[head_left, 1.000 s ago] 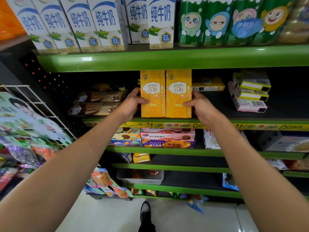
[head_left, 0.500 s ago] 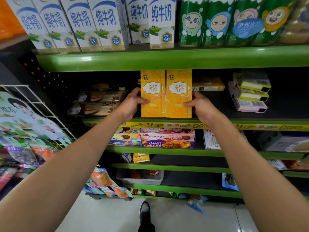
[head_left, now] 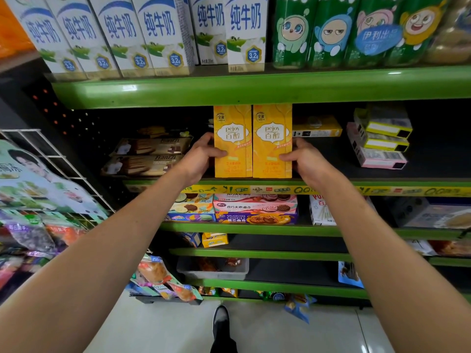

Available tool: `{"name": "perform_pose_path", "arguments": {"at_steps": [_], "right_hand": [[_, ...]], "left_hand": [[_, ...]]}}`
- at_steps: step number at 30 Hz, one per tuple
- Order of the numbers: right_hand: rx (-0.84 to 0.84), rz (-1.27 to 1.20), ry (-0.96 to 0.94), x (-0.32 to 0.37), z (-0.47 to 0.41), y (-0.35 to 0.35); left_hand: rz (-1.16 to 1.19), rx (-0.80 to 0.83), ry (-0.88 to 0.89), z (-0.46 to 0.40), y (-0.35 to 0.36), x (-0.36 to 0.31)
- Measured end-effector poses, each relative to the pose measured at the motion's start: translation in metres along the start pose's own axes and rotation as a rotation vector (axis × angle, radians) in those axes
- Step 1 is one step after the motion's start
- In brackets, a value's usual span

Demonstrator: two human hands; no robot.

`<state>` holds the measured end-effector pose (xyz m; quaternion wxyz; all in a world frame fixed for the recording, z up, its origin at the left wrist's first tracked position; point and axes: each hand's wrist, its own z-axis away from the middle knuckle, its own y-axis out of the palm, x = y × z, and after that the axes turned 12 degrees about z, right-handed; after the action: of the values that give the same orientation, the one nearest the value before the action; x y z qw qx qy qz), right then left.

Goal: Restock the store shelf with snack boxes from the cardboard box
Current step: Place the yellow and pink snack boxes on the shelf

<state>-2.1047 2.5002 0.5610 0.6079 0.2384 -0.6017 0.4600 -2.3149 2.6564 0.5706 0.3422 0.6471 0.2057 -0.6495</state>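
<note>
Yellow Pejoy boxes stand side by side on the green shelf [head_left: 254, 183], and we see two of them. The left Pejoy box [head_left: 233, 141] and the right Pejoy box [head_left: 272, 141] are upright and touch each other. Both sit at the near edge of the shelf, in the middle of the view.

Our left hand [head_left: 197, 160] grips the left side of the left box. Its thumb lies on the front of the box and the other fingers curl behind it. Our right hand [head_left: 304, 161] grips the right side of the right box in the same way, thumb on the front. So we squeeze the two boxes together between our hands.

To the left on the same shelf lie two flat Franzzi cookie packs [head_left: 150, 155], one on top of the other. To the right is a small pile of flat boxes [head_left: 382, 138], yellow ones on a pink one. Behind our right hand a yellow box [head_left: 317, 127] lies flat.

On the shelf above stand white milk cartons [head_left: 158, 34] and green drink packs [head_left: 356, 29] with cartoon faces. On the shelf below lie cookie boxes [head_left: 254, 208]. Far down we see the floor [head_left: 165, 327] and a black shoe [head_left: 220, 321]. A wire rack [head_left: 51, 159] with snack bags hangs on the left.
</note>
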Motion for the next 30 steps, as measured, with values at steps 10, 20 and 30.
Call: {"name": "perform_pose_path", "arguments": {"at_steps": [10,20,30], "right_hand": [[0.001,-0.017,-0.008,-0.002,-0.003,0.001],[-0.002,-0.174,-0.004,-0.001,-0.001,0.0],[-0.075,-0.284,0.092,0.02,0.0,0.006]], "left_hand": [[0.014,0.01,0.002,0.0,0.0,0.001],[-0.051,-0.02,-0.016,-0.008,-0.006,0.007],[-0.212,-0.091,0.094,-0.006,-0.004,0.009]]}}
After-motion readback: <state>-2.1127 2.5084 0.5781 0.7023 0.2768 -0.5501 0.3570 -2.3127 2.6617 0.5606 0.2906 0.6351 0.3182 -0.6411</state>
